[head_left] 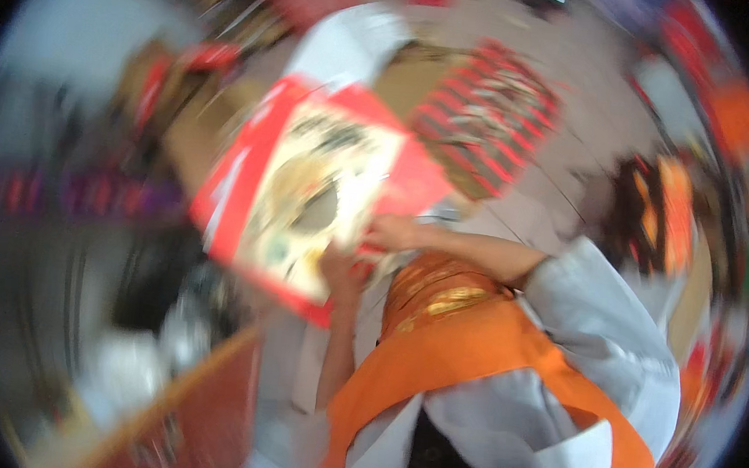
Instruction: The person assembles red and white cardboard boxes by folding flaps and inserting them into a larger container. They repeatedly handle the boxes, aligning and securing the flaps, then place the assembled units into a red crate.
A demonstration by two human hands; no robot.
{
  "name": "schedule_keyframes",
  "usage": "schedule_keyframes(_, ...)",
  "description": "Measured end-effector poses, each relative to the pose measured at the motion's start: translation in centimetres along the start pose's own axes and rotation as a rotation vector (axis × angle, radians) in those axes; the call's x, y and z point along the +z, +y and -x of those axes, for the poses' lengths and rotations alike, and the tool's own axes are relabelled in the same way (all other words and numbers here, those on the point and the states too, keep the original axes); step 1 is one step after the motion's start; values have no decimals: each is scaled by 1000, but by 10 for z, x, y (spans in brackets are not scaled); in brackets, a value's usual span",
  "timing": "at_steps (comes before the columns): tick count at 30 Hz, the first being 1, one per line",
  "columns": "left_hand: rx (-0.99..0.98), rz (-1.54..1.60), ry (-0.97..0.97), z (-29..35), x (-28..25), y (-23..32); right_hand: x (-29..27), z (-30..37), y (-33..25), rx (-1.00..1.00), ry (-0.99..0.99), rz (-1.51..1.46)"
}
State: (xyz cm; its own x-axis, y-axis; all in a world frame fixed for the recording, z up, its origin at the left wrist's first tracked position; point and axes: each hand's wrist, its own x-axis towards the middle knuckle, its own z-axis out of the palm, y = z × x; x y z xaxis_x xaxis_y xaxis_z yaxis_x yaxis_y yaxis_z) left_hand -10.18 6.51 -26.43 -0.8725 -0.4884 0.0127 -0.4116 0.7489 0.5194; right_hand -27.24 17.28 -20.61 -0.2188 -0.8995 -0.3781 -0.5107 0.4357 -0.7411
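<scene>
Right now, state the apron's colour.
The apron is mostly orange with gold markings; the head view shows it best.

Tiled floor (589, 132) under cardboard (404, 82) and a striped panel (498, 112)

My feed was badly smeared, but I made out pale, faintly pinkish tiles with thin seams running between them. The panel, red with dark bands, lay tilted across my view, pale blurred bits strewn over its face. Its right edge bordered bare tile; brown cardboard showed along its left side and lower edge, and I couldn't tell how far it reached underneath. More cardboard (198, 132) stood farther left, its footing hidden from me.
</scene>
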Motion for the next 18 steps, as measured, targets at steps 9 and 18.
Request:
schedule_keyframes(9, 39, 29, -7, -92, -29, -136, 10, 102, 66, 177, 545, -376)
schedule_keyframes(18, -27, -56, 307, -142, -34, -82, 139, 429, 251, 954, 1480, -1510)
